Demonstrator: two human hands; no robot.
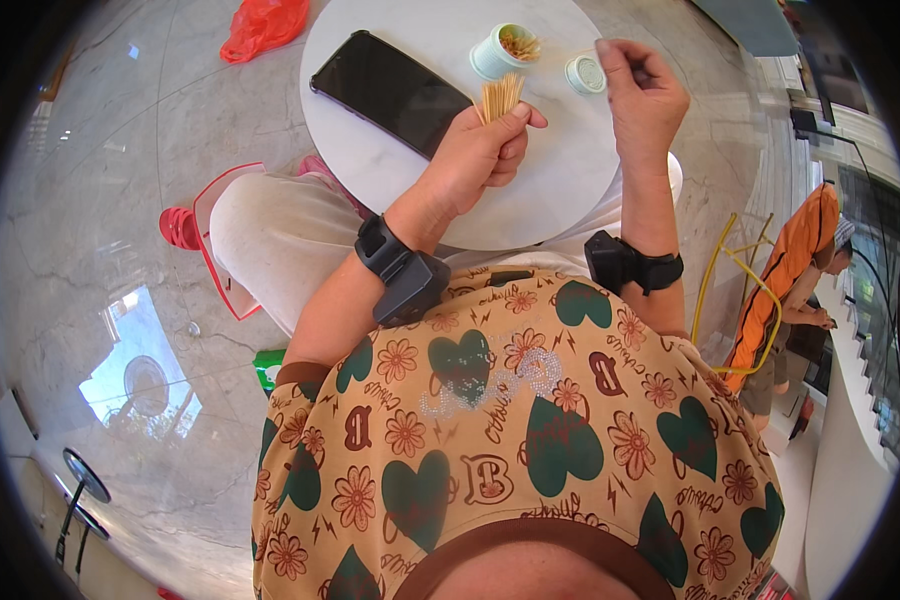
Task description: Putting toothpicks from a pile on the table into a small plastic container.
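My left hand grips an upright bundle of wooden toothpicks, their tips fanned above the thumb. Just beyond it, a pale green ribbed toothpick holder stands uncapped on the round white table, with more toothpicks inside. To the right lies its round pale green lid, patterned on top. Beside the lid, my right hand is raised with thumb and forefinger pinched on what looks like a single thin toothpick, faint against the tabletop.
A dark smartphone lies on the table, left of the bundle and partly behind my left hand. On the floor are a red plastic bag and a pink shoe. At right, a person is near an orange-covered chair with a yellow frame.
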